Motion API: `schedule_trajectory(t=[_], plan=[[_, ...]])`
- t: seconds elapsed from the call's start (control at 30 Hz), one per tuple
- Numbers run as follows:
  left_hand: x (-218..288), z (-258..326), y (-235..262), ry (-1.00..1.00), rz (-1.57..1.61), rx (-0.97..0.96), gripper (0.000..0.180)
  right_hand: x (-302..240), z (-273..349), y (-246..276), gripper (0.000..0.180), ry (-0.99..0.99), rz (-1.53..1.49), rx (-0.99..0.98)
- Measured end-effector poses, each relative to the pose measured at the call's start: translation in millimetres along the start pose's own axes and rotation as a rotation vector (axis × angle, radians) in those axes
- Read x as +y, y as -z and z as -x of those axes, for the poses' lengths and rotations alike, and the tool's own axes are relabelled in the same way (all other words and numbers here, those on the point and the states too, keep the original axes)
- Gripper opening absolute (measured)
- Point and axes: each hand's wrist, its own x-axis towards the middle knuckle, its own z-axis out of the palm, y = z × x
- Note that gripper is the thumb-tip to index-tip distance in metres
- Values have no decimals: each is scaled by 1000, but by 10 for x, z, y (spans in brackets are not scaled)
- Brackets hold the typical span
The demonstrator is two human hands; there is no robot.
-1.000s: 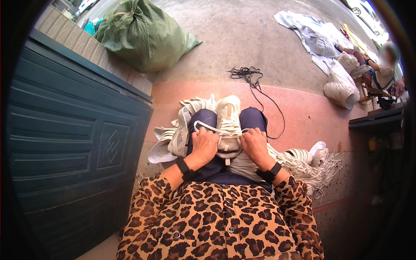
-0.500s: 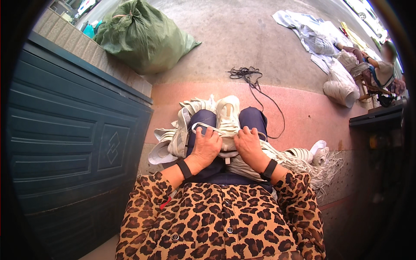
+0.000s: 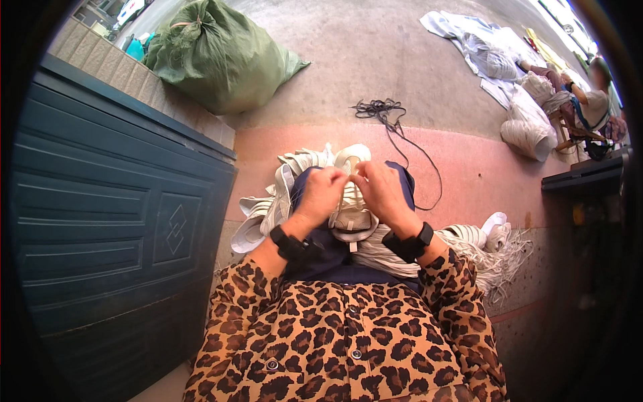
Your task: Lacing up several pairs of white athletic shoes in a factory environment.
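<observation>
A cream shoe upper (image 3: 352,221) rests between my knees, its toe end pointing away from me. Over its middle, my left hand (image 3: 323,193) and my right hand (image 3: 382,191) are close together with fingertips pinched. Both hands grip a pale shoelace (image 3: 355,191), of which a short stretch shows running down toward the shoe's opening. My fingers cover most of the lacing area.
More pale shoe uppers (image 3: 273,208) lie left of my legs; a bundle of white laces (image 3: 502,264) is at right. Farther off are a black cord (image 3: 380,110), a green sack (image 3: 224,63), a dark door (image 3: 114,201) and a seated person (image 3: 593,104) beside white bundles.
Both hands have moved away from my body and inward, from either side of the shoe to nearly meeting above it. The shoe's rear opening now shows more.
</observation>
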Motion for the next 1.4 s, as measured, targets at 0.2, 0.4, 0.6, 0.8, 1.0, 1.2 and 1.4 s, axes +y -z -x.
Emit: schedule_trajectory(t=[0.2, 0.4, 0.6, 0.8, 1.0, 1.2, 1.4], plan=[[-1324, 253, 822, -69, -266, 531, 18, 724, 351, 381, 24, -232, 100, 88], [-2437, 1158, 776, 40, -466, 123, 35, 851, 778, 505, 11, -336, -4, 39], [-2907, 1054, 174, 135, 138, 231, 53, 5, 461, -50, 20, -17, 142, -74], [-3358, 918, 114, 89, -175, 236, 49, -223, 205, -391, 23, -25, 263, -279], [-3491, 862, 109, -248, -595, 273, 50, -97, 382, -431, 11, -30, 70, -134], [-2782, 764, 402, -157, -261, 123, 45, -13, 402, -490, 15, -271, -124, -121], [-2130, 778, 640, 178, 148, 249, 41, 122, 350, -411, 20, -337, -201, -217]])
